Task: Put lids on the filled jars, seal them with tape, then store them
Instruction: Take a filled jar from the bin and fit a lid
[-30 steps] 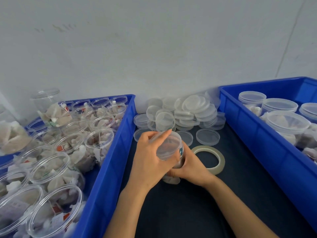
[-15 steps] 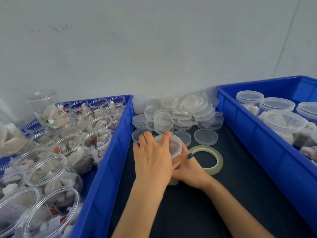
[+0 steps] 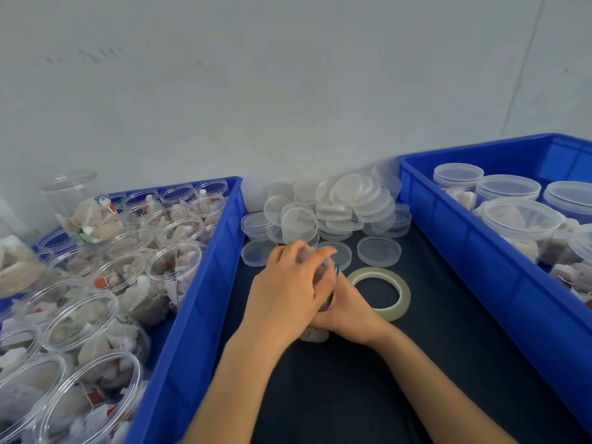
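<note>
Jar (image 3: pixel 315 335): upright, mid worktop (image 3: pixel 352 398), mostly hidden. Left hand (image 3: pixel 288 293) curled over its top, right hand (image 3: pixel 347 312) gripping its side; hands touching.
Tape roll (image 3: pixel 402 296): flat, 2 o'clock, just beside.
Blue bins: open filled jars (image 3: pixel 173 267), 9 o'clock; lidded jars (image 3: pixel 519 216), 3 o'clock.
Loose lids (image 3: pixel 339 203): heaped, 12 o'clock.

Bare mat (image 3: pixel 336 398) nearest, lid pile (image 3: pixel 349 200) behind, left bin (image 3: pixel 192 315), right bin (image 3: pixel 480 267) flanking

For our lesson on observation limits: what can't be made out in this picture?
Head view, jar: mostly hidden by left hand and right hand; closure unclear.
Head view, right bin: cut off by the right edge.
Head view, left bin: nearest jars cut off by the bottom edge.
</note>
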`<state>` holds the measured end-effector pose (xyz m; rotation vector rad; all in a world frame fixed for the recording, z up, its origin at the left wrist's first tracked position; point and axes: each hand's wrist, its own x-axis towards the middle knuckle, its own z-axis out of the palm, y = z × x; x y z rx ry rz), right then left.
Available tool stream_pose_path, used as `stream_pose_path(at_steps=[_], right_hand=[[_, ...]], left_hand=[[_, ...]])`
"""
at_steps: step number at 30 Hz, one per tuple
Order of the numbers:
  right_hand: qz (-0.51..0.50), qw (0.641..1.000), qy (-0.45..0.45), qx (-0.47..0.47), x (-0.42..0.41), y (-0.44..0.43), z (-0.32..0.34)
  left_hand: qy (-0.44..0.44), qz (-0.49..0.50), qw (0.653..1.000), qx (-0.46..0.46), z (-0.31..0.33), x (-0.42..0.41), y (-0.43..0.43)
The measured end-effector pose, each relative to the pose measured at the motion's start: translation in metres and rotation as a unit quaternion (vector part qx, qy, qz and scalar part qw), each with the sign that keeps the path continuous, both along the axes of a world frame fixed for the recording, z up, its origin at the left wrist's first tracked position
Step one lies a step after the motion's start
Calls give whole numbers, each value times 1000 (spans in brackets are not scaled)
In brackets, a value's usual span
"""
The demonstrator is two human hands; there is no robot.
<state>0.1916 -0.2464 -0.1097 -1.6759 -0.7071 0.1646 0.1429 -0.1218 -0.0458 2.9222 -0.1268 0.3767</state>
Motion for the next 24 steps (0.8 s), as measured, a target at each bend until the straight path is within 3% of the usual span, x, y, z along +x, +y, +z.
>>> stream_pose_path(at_steps=[6, 9, 12, 18, 22, 24], right_hand=[[-3, 998, -55, 6, -2, 1, 8], [-5, 998, -53, 15, -3, 1, 5], [-7, 997, -70, -2, -4, 3, 7], [2, 999, 2, 33, -4, 0, 3], [61, 996, 56, 41, 1, -10, 10], [100, 987, 104, 65, 3, -15, 10]], left_hand=[[-25, 195, 977, 81, -5, 3, -39], [-32, 212, 972, 93, -5, 6, -44], [-48, 141, 986, 71, -8, 3, -30], [-80, -23, 995, -61, -6, -1, 0], [-50, -101, 978, -174, -1, 0, 10], [-9, -146, 948, -282, 5, 1, 14]])
